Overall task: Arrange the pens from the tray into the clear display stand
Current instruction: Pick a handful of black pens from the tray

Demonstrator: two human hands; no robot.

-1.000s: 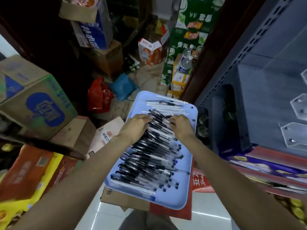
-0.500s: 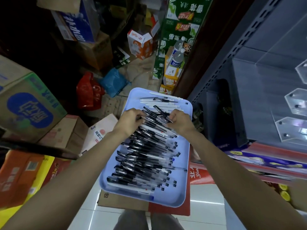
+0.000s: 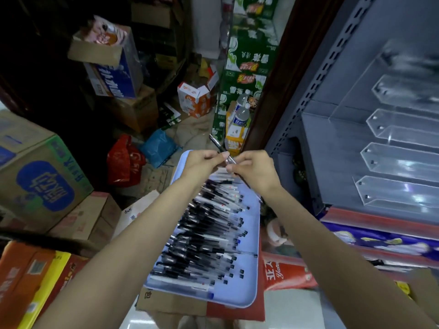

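Note:
A light blue tray [image 3: 247, 290] lies below me, heaped with several black-capped pens [image 3: 204, 233]. Above its far end my left hand [image 3: 202, 162] and my right hand [image 3: 255, 170] are raised together. Both pinch a small bunch of pens [image 3: 219, 147] that sticks out diagonally up-left between the fingers; its lower end pokes out below my right hand. How many pens the bunch holds is too blurred to tell. The clear display stand [image 3: 394, 162], with stepped transparent compartments, sits on the grey shelf at the right.
The tray rests on a cardboard box [image 3: 171, 305]. Stacked cartons [image 3: 40, 176] crowd the left side. A red bag [image 3: 123, 160], a blue bag [image 3: 159, 147] and bottles [image 3: 241, 110] lie on the floor beyond. A grey perforated shelf upright [image 3: 306, 91] borders the stand.
Both hands have lifted off the pen heap, carrying a few pens up above the tray's far end. The view has tilted up, showing more of the display stand.

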